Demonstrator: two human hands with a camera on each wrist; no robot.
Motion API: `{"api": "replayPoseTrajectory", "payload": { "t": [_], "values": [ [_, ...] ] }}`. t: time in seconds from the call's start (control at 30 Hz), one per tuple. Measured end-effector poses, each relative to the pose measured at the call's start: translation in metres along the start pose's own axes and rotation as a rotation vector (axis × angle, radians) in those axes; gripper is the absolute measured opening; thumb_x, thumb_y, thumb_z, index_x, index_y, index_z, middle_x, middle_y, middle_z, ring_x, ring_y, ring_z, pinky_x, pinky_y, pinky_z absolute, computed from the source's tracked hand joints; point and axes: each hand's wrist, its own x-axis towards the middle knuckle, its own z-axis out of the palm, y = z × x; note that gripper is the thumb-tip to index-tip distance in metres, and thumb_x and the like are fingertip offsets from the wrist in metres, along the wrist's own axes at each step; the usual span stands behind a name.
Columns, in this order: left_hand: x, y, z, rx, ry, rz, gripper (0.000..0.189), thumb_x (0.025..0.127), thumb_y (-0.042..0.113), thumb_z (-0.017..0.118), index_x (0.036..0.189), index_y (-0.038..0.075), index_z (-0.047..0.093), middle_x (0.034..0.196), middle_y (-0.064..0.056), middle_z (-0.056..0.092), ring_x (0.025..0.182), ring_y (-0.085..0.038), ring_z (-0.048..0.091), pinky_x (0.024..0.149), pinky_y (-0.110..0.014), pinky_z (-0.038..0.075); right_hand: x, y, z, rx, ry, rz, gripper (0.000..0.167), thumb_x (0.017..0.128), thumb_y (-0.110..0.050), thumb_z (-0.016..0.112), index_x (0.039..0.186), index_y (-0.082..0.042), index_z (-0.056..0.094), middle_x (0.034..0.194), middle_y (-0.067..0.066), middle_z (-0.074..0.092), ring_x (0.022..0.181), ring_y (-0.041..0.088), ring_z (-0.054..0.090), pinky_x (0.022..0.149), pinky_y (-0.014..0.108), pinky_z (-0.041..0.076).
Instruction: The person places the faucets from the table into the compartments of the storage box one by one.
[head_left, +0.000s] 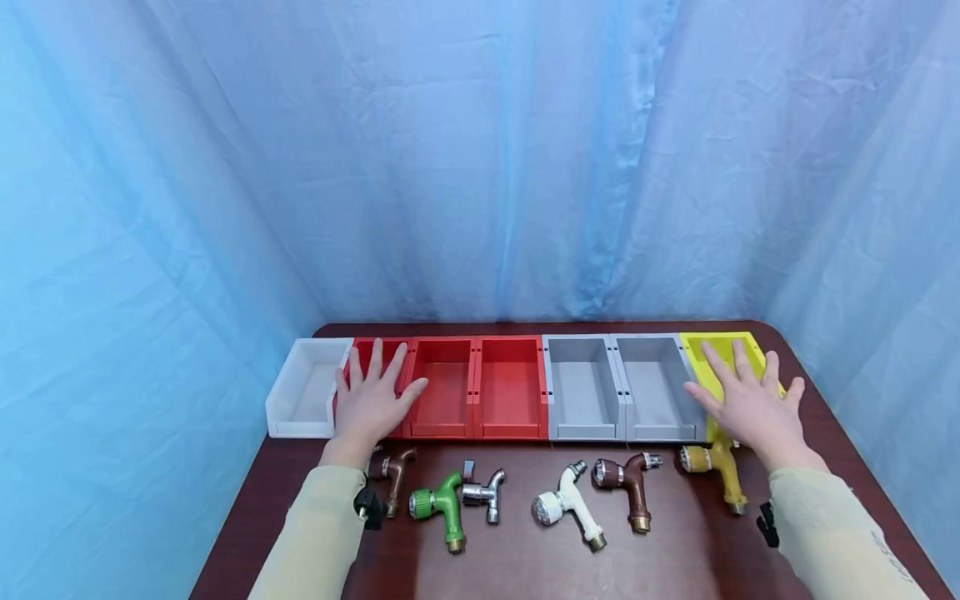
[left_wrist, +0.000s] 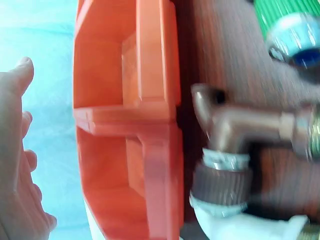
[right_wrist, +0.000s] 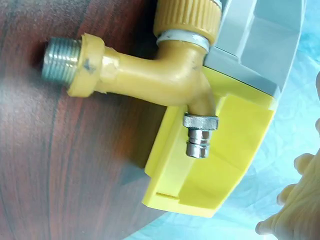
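Observation:
My left hand (head_left: pixel 369 408), fingers spread, is over the leftmost red bin (head_left: pixel 405 427) and holds nothing. Near its wrist lies a bronze-coloured tap (head_left: pixel 395 477), seen closer as a blurred tap (left_wrist: pixel 235 125) in the left wrist view. Over the yellow bin (head_left: pixel 693 340) hovers my right hand (head_left: pixel 757 408), also spread and without anything in it. A yellow tap (head_left: pixel 723 467) lies just in front of that bin; the right wrist view shows this yellow tap (right_wrist: pixel 150 77) with its metal spout end overlapping the bin. Between the hands lie a green tap (head_left: pixel 447 512), a chrome tap (head_left: pixel 487 494), a white tap (head_left: pixel 573 504) and a brown tap (head_left: pixel 633 487).
The bins form one row along the table's back: a white bin (head_left: pixel 300 429) at the left, then red ones, grey bins (head_left: pixel 585 433) and the yellow one. Blue curtains (head_left: pixel 480 167) surround the dark wooden table (head_left: pixel 510 567). A white piece (left_wrist: pixel 235 227) beside the bronze tap is partly cut off.

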Motion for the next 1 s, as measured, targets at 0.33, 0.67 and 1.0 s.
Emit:
{"api": "replayPoseTrajectory", "payload": {
  "t": [0.33, 0.67, 1.0],
  "values": [
    [0.007, 0.037, 0.008, -0.305, -0.094, 0.017, 0.086, 0.097, 0.060, 0.055, 0.166, 0.029, 0.015, 0.172, -0.011, 0.010, 0.156, -0.045, 0.007, 0.117, -0.071, 0.023, -0.009, 0.014, -0.012, -0.038, -0.007, -0.107, 0.086, 0.100, -0.067, 0.046, 0.165, -0.035, -0.001, 0.168, 0.027, -0.004, 0.144, 0.064, -0.014, 0.099, 0.089, -0.004],
    [0.000, 0.056, 0.025, -0.536, -0.175, 0.044, 0.091, 0.088, 0.044, 0.078, 0.163, 0.033, 0.027, 0.169, -0.004, 0.026, 0.153, -0.036, 0.026, 0.110, -0.067, 0.039, -0.032, 0.035, -0.007, -0.004, -0.006, -0.344, 0.093, 0.093, -0.049, 0.072, 0.165, -0.032, 0.015, 0.171, 0.017, 0.003, 0.148, 0.062, -0.002, 0.101, 0.087, 0.009],
    [-0.002, 0.068, 0.043, -0.796, -0.211, 0.040, 0.088, 0.087, 0.016, 0.082, 0.160, 0.033, 0.036, 0.160, -0.010, 0.041, 0.144, -0.038, 0.043, 0.099, -0.048, 0.055, -0.058, 0.046, 0.012, 0.103, -0.027, -0.525, 0.099, 0.082, -0.036, 0.086, 0.162, -0.023, 0.030, 0.173, 0.002, 0.009, 0.149, 0.060, 0.009, 0.112, 0.080, -0.003]
  ]
}}
